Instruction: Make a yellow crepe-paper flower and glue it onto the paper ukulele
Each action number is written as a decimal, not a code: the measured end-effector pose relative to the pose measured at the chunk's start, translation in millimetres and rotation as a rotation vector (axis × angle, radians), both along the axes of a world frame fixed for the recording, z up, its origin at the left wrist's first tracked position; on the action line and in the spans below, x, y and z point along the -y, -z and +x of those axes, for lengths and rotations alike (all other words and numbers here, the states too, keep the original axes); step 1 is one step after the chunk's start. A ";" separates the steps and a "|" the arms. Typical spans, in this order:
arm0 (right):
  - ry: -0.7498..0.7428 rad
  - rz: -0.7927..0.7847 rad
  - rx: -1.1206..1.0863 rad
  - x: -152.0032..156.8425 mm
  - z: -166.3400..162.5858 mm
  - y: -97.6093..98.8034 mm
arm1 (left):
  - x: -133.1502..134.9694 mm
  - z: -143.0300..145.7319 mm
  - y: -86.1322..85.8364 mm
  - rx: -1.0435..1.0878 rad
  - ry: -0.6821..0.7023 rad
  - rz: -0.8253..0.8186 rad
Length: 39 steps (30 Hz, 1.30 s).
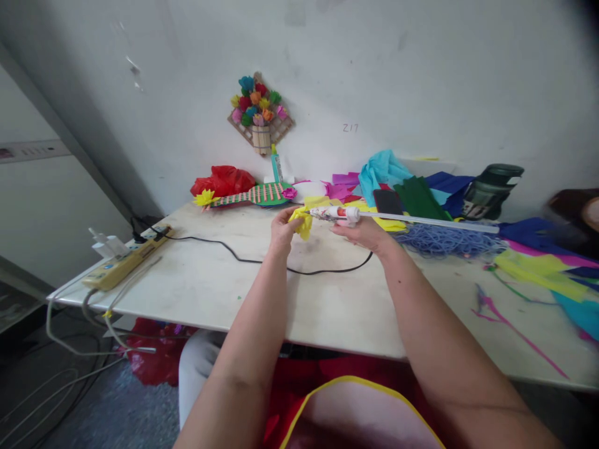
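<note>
Between the fingers of my left hand is a yellow crepe paper flower, its petals crumpled and partly covered by the fingers. My right hand grips a white hot glue gun, whose nozzle points left and meets the flower or comes very close to it. A long clear glue stick juts out of the back of the gun to the right. From below the gun its black cord runs left across the tabletop. Both hands are held over the white table.
A yellow power strip with plugs lies at the left edge. Along the wall are a green lute-shaped craft, a red plastic bag, a phone, coloured paper, tangled blue strands and a dark green bottle.
</note>
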State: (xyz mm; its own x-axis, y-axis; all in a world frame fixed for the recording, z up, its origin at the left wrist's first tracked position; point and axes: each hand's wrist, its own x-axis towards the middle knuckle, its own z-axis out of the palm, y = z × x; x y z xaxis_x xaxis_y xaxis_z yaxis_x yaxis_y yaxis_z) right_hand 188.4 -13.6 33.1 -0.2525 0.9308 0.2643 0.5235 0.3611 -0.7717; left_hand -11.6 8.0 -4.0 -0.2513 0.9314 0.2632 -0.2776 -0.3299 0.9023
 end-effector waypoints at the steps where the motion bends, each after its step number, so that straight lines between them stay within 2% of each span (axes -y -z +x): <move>1: 0.010 0.015 0.022 -1.1 0.2 0.8 | -0.2 0.1 0.2 0.000 0.001 0.001; 6: 0.000 0.118 0.128 -0.4 -1.5 -1.9 | -1.1 1.5 1.5 -0.008 0.006 0.015; 12: 0.025 0.159 0.216 6.2 -6.4 -9.9 | -1.8 2.1 2.4 -0.021 0.018 0.025; 25: 0.087 0.194 0.373 8.5 -7.9 -13.0 | 2.7 4.5 -1.4 -0.032 0.043 0.008; 32: 0.083 0.231 0.346 4.1 -7.4 -8.1 | 3.0 5.4 -1.6 -0.024 0.035 0.019; 39: 0.155 0.222 0.366 3.9 -6.7 -5.3 | 1.6 5.3 -1.1 -0.029 0.020 0.020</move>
